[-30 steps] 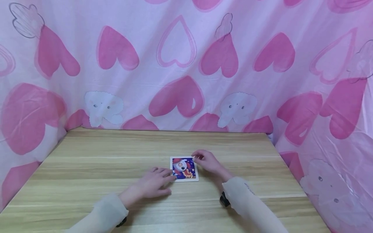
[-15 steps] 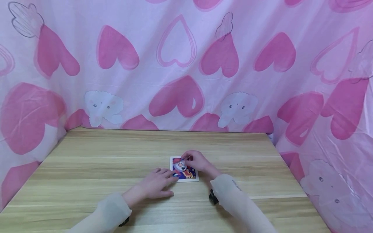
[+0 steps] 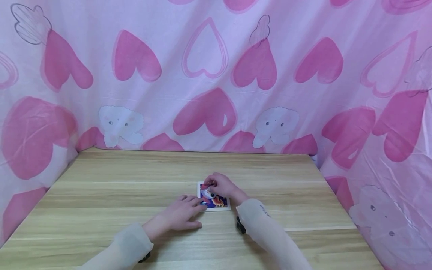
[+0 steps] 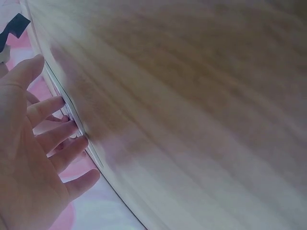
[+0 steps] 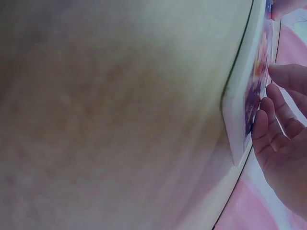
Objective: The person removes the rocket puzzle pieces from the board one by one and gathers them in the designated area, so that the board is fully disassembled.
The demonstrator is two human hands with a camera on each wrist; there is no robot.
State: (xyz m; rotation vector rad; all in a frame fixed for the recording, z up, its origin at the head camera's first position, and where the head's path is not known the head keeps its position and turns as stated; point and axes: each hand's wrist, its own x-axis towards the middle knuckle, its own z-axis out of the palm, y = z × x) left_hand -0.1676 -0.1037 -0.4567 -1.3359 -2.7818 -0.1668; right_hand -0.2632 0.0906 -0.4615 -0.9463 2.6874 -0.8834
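Observation:
A small square picture panel [image 3: 222, 203] with a white border lies on the wooden table, printed with a cartoon figure on dark blue. Fingertips of the left hand [image 3: 181, 213] rest on its lower-left edge; that hand is spread, palm down. In the left wrist view the fingers [image 4: 67, 154] are apart, with nothing gripped. The right hand [image 3: 224, 187] is over the panel's upper part and covers its upper-right corner. Its loosely bent fingers [image 5: 261, 125] and thumb meet the printed face in the right wrist view, with no separate piece visible between them.
The wooden table [image 3: 135, 176] extends around the panel on all sides. A pink curtain [image 3: 209, 93] with hearts hangs behind it and along both sides. Both forearms wear light sleeves [image 3: 260, 217], with a dark device [image 3: 240, 225] at the right wrist.
My right hand has moved left across the panel, from its upper-right corner toward the upper left. My left hand has shifted slightly right onto the edge. The panel stays in place.

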